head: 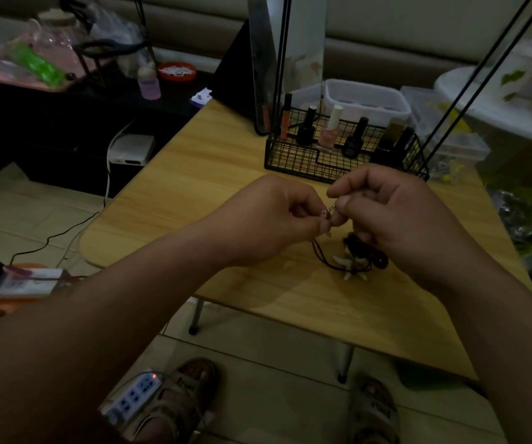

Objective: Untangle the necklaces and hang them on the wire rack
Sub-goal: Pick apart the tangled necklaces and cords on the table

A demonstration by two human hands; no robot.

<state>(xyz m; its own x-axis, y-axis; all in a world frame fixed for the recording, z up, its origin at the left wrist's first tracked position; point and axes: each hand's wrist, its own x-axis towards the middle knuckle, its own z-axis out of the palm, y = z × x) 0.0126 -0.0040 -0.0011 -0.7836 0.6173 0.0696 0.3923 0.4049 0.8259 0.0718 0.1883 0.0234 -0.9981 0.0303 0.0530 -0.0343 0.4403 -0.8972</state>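
Note:
Above the wooden table (pixel 213 161), my left hand (pixel 271 219) and my right hand (pixel 396 213) meet, both pinching a short stretch of thin silvery chain (pixel 329 209) between fingertips. From that pinch, black cords drop to a tangled heap of necklaces (pixel 354 257) on the tabletop, with pale tooth-shaped pendants and dark beads. Part of the heap is hidden under my right hand. Behind my hands stands a black wire rack (pixel 296 155), its thin upright rods rising out of view.
The rack's basket holds several nail polish bottles (pixel 332 126). Clear plastic boxes (pixel 367 97) stand behind it. A power strip (pixel 134 395) lies on the floor by my sandalled feet. A white box (pixel 131 149) and cables sit left of the table.

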